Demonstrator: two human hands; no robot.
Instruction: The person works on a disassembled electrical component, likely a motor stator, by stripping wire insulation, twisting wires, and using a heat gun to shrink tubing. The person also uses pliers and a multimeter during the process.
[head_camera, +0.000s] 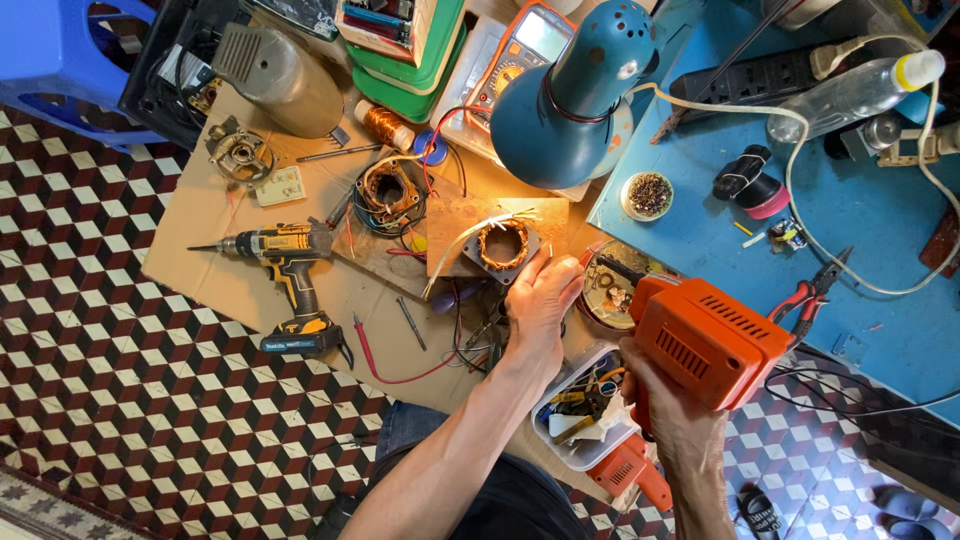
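Item 1, left hand (540, 295): I am seeing it reaching forward with the forearm stretched out and the palm down, the fingertips resting on the edge of the motor stator (503, 246). The fingers are lying loosely curled on it, touching rather than clamping.

Item 2, right hand (668, 408): I am seeing it raised to the right of the stator and nearer me, fingers wrapped tight round the grip of the orange soldering gun (700, 338). The gun's dark tip is pointing toward the stator, just short of it, over a round tin (600, 290).

Item 3, motor stator: it is lying on a wooden board (455, 222), copper winding in a ring, pale lead wires trailing off to its left.

Surroundings, placed from the stator:
- Behind it, the teal lamp (570, 100) is hanging over the work and hiding part of the multimeter (520, 45).
- Left, a second wound stator (388, 192); further left, the yellow cordless drill (285, 275) is lying on cardboard.
- Far behind left, a grey motor housing (285, 75) and a copper wire spool (385, 125).
- Right, on the blue table (880, 330), red-handled pliers (810, 295), a power strip (760, 75) and a plastic bottle (850, 95).
- Nearer me, a clear box of small tools (585, 405) is sitting between my forearms.
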